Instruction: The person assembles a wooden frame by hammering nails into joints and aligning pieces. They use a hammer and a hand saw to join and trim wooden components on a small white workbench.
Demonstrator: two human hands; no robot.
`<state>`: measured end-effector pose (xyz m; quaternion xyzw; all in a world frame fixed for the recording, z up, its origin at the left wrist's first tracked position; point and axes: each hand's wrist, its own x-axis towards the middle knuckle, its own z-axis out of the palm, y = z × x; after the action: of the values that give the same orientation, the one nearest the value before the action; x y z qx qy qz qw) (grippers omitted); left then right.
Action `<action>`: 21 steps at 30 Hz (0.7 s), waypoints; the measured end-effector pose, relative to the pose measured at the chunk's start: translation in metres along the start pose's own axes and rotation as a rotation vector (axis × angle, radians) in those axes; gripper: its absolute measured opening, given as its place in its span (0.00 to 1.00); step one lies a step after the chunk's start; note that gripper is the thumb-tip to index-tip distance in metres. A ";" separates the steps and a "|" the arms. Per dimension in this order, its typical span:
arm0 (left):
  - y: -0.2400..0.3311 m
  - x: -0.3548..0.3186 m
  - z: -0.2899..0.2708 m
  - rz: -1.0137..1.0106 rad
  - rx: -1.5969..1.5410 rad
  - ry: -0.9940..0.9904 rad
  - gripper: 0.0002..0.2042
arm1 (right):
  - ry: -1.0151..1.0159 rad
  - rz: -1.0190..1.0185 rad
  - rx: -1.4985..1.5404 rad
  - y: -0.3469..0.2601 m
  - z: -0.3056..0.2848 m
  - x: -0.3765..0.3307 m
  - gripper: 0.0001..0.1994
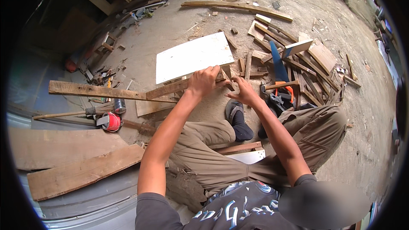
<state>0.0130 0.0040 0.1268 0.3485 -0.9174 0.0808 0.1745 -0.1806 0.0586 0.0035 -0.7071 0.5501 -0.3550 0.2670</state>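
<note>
Head view: what are the hands doing?

Left hand is curling over a rough wooden batten, apparently gripping it from above near its right end. Right hand is poising just beside that end, thumb and fingers standing apart; whether it is touching wood, I cannot tell.

And where is the batten lying?

It is running along the near side of a white rectangular panel, which is resting face-up, raised off the ground on wooden pieces. A longer timber strip is reaching out leftward; whether the two are touching is not clear.

Your reading of the step?

My judgement: the hands are positioning the batten at the panel's near edge. A wooden-handled hammer is lying to their right, a blue-bladed handsaw just beyond it; neither is being used.

What is the next move calling for?

Probably steadiness: the left hand keeping the batten in line, the right either closing on its end or freeing itself for a tool. Slipping out of line is looking like the main risk.
</note>
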 end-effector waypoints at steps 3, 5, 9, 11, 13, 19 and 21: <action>-0.001 -0.001 0.033 -0.038 -0.034 -0.107 0.31 | 0.026 -0.009 0.056 0.007 -0.005 -0.003 0.38; 0.002 0.001 0.048 -0.100 -0.075 -0.220 0.31 | 0.027 -0.018 0.101 0.007 -0.006 -0.002 0.37; 0.005 0.005 0.052 -0.127 -0.105 -0.294 0.31 | -0.048 -0.069 0.105 0.011 0.001 0.007 0.33; 0.005 0.014 0.044 -0.152 -0.128 -0.363 0.31 | -0.095 -0.078 0.198 0.014 0.003 0.012 0.28; -0.005 0.014 0.040 -0.181 -0.126 -0.384 0.32 | -0.244 0.031 0.303 -0.001 -0.003 0.019 0.25; -0.015 0.017 0.042 -0.216 -0.084 -0.407 0.30 | -0.150 -0.082 0.377 0.022 0.033 0.035 0.19; -0.016 0.014 0.051 -0.245 -0.096 -0.406 0.30 | -0.166 -0.076 0.346 0.026 0.034 0.039 0.19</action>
<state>0.0007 -0.0300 0.0853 0.4574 -0.8874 -0.0565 0.0115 -0.1630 0.0138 -0.0287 -0.6978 0.4300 -0.3946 0.4153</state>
